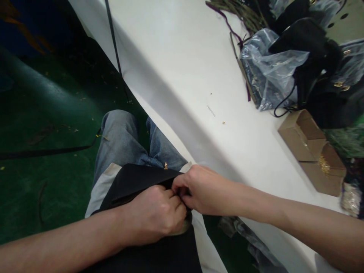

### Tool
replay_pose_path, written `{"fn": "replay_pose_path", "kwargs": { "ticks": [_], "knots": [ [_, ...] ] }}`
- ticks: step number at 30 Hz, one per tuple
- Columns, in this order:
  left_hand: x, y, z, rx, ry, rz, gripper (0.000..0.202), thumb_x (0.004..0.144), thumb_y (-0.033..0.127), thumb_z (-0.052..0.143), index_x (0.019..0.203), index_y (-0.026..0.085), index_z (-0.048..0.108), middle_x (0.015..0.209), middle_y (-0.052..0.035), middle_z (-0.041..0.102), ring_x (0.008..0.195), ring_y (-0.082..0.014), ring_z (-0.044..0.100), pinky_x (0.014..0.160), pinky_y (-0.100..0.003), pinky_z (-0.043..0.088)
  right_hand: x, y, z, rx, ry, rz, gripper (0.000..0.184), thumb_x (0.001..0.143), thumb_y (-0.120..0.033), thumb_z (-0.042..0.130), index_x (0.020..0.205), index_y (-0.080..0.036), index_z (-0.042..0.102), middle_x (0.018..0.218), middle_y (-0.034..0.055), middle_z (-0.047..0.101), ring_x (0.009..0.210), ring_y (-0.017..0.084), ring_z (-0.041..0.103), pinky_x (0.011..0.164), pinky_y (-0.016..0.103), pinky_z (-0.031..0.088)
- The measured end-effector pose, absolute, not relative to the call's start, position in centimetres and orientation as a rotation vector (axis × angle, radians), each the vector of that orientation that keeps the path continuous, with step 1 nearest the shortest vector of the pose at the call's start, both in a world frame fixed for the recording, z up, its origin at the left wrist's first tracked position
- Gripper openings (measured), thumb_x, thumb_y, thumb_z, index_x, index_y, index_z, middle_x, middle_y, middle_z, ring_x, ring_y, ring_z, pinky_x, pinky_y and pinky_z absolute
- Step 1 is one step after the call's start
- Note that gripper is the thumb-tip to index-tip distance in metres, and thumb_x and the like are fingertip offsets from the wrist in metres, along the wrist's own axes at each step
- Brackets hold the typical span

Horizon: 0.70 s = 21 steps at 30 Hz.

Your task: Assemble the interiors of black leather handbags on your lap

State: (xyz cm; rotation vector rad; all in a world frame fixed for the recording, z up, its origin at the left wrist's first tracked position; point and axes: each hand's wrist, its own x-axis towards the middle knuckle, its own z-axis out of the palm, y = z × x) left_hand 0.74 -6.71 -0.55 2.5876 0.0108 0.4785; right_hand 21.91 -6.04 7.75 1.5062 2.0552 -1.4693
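A black fabric piece (136,180) lies across my lap, over my jeans (122,138). A small gold fitting (165,165) sticks up at its far edge. My left hand (155,214) is curled into a fist and grips the edge of the black piece. My right hand (199,189) reaches in from the right, its fingers pinched together against the same edge, right beside my left knuckles. What the right fingertips pinch is hidden between the two hands.
A white table (184,64) runs along my right. On it lie clear plastic bags (270,72) with black goods, black bags (313,49), an open cardboard box (313,151) with small gold parts and a few loose bits. Green floor (42,132) with a black strap is at left.
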Motion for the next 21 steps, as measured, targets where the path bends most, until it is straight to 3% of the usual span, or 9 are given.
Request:
{"fn": "replay_pose_path", "kwargs": {
  "ticks": [7,15,21],
  "knots": [
    [1.5,-6.7,-0.7,2.524,0.007,0.496,0.022,0.109,0.021,0.061,0.087,0.019,0.064,0.077,0.0002,0.068,0.065,-0.0186,0.064,0.06,-0.039,0.046,22.3,-5.3,8.4,1.356,2.073,-1.426,0.019,0.086,-0.008,0.071,0.094,-0.022,0.081,0.087,0.0024,0.082,0.081,0.021,0.075,0.067,0.027,0.043],
    [1.5,-6.8,-1.1,2.504,0.003,0.494,0.023,0.108,0.019,0.06,0.086,0.019,0.066,0.077,0.0009,0.067,0.064,-0.0188,0.063,0.057,-0.041,0.046,22.0,-5.4,8.1,1.493,2.006,-1.396,0.022,0.08,-0.011,0.072,0.09,-0.026,0.084,0.085,-0.001,0.084,0.076,0.019,0.071,0.061,0.028,0.034],
    [1.3,-6.7,-1.2,2.506,-0.032,0.475,0.022,0.108,0.019,0.062,0.087,0.019,0.068,0.077,0.0001,0.069,0.064,-0.0192,0.063,0.056,-0.042,0.045,21.8,-6.1,8.7,1.354,2.125,-1.196,0.01,0.087,-0.013,0.076,0.088,-0.023,0.078,0.076,0.0014,0.078,0.068,0.019,0.068,0.057,0.032,0.025]
  ]
}}
